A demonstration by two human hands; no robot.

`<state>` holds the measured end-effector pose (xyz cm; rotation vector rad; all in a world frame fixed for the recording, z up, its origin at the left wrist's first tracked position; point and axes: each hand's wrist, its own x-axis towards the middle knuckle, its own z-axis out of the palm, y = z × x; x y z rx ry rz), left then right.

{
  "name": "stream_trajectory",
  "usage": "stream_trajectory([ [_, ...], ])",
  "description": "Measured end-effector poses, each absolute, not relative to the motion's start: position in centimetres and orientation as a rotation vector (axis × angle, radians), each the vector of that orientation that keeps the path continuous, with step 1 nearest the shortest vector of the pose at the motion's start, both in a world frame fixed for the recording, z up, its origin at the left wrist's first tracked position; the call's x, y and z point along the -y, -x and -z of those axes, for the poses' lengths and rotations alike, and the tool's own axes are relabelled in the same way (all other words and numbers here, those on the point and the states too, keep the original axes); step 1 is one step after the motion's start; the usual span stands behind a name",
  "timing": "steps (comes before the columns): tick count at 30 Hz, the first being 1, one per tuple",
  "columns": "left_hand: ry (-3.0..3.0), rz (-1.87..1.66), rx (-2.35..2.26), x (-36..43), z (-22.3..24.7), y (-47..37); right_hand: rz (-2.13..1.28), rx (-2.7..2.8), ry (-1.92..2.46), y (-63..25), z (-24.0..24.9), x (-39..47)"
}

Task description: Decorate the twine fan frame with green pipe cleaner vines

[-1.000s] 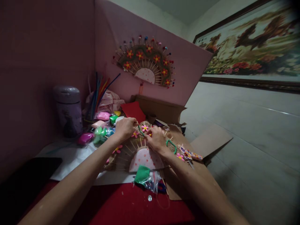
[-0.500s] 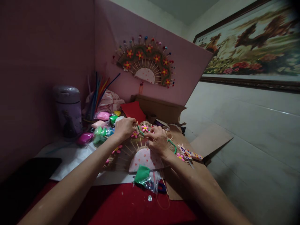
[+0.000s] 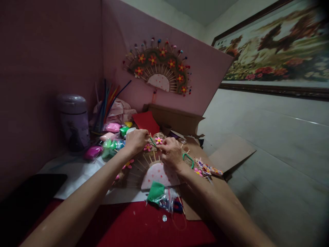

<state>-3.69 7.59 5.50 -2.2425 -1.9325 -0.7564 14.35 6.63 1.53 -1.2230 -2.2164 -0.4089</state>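
A fan-shaped craft (image 3: 159,175) with a spotted pale half-circle, thin sticks and pink flowers lies on the table. A green strand (image 3: 153,141) runs across its upper part between my two hands. My left hand (image 3: 137,141) is closed at the strand's upper left end, fingertips pinched on it. My right hand (image 3: 170,152) pinches the strand just below a pink flower (image 3: 159,141). Further right, a green curved piece (image 3: 188,160) of strand lies on the craft near another pink flower (image 3: 197,172).
Bags of coloured clay (image 3: 113,127) and a purple container (image 3: 74,122) stand at the left. A green clay packet (image 3: 156,192) lies in front. Patterned scissors (image 3: 209,168) rest on cardboard (image 3: 196,206) at right. A finished fan (image 3: 158,73) hangs behind.
My right hand has shifted slightly left and up along the green strand. The green curve to its right has bent a little to the left. My left hand has barely moved.
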Motion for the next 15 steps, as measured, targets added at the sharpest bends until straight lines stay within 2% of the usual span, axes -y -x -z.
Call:
stream_trajectory([
  [15,2.233,0.723,1.929,-7.45,-5.58,3.70,0.403,2.152,1.188,-14.70,-1.75,-6.65],
])
